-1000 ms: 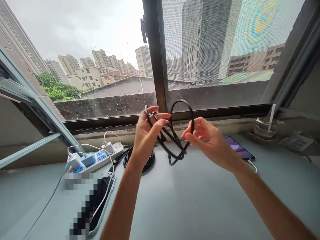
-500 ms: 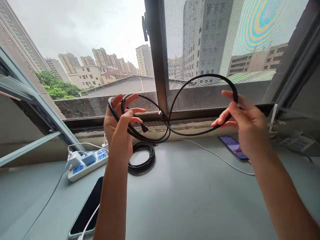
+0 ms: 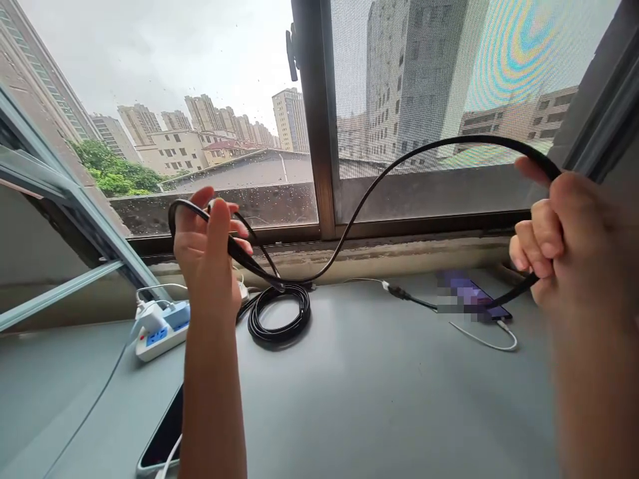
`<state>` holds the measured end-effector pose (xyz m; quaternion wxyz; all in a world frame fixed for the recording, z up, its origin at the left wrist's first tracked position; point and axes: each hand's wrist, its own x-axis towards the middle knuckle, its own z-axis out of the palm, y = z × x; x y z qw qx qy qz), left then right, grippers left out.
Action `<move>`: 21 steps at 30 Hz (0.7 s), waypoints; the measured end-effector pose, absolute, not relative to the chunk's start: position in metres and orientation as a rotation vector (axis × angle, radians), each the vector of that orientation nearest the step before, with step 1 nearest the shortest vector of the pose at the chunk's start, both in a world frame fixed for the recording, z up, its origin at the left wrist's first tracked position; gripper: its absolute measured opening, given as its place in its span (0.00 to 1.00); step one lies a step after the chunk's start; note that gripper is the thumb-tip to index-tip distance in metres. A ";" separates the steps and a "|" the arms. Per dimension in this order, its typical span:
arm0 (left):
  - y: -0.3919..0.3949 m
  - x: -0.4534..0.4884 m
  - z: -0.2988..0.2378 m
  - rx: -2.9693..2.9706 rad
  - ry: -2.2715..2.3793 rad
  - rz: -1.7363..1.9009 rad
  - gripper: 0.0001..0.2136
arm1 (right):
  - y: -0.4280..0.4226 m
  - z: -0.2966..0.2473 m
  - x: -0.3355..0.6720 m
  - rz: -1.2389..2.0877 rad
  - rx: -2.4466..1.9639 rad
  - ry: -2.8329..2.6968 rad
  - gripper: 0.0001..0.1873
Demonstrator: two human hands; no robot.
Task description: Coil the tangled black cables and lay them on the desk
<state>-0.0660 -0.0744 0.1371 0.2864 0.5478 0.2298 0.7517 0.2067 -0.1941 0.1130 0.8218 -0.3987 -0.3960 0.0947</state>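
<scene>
A black cable (image 3: pixel 379 179) runs in a slack curve between my two hands. My left hand (image 3: pixel 204 246) is closed around a loop of it, the thumb pressing over the strands. Part of that loop drops behind the fingers toward the desk. On the right, my right hand (image 3: pixel 564 233), a little blurred, is wrapped round the other stretch. From its lower side the cable leads down to a black connector (image 3: pixel 399 293) with a pale tip, low over the desk. Below and between the hands lies a coiled black cable (image 3: pixel 254 322).
A power strip (image 3: pixel 162 336) with plugged-in chargers sits at the left. A phone (image 3: pixel 474 296), partly pixelated, rests at the back right with a white cable (image 3: pixel 499 347). A dark-screened device (image 3: pixel 162 426) lies beside my left forearm. The window frame (image 3: pixel 319 120) rises behind the desk.
My hands have moved apart, the right one farther right and the left one left and slightly down. The cable's loops between them have opened into one long curve. A connector end now hangs at right.
</scene>
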 end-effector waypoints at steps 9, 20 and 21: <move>-0.064 -0.069 0.130 1.450 0.593 1.909 0.17 | -0.193 0.108 0.219 0.034 -0.977 -0.860 0.09; -0.058 -0.052 0.113 1.668 0.800 1.540 0.12 | -0.211 0.105 0.203 -0.027 -0.887 -1.152 0.11; -0.056 -0.051 0.112 1.648 0.856 1.555 0.12 | -0.213 0.105 0.206 -0.034 -0.887 -1.149 0.12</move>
